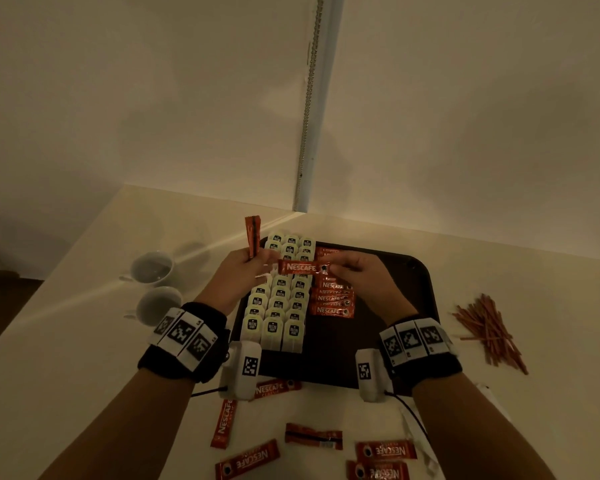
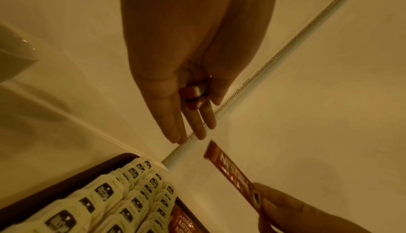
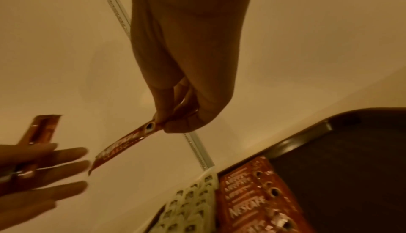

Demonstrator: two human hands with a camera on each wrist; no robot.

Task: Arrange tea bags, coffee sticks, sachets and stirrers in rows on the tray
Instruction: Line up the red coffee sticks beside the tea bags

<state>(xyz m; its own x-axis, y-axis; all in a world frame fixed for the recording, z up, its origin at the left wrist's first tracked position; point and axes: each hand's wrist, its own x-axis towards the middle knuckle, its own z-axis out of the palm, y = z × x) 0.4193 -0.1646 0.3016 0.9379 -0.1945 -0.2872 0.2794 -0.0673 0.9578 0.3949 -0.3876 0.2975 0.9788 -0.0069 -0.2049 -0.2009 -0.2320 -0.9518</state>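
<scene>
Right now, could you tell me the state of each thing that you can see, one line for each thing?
Left hand: holds one coffee stick upright.
Right hand: pinches a coffee stick level above the tray.
Tray: part filled.
Tea bags: in three rows on the tray.
Coffee sticks on the tray: one row, overlapping.
Loose coffee sticks: scattered on the table.
Stirrers: in a heap beside the tray.
Two cups: upright.

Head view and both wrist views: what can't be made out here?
- Tea bags, head view: middle rows hidden behind both hands; label print too small.
- Coffee stick in left hand, left wrist view: mostly hidden by fingers.
- Left hand's fingers, right wrist view: blurred, cut by the frame edge.
- Cups: contents too dim.
</scene>
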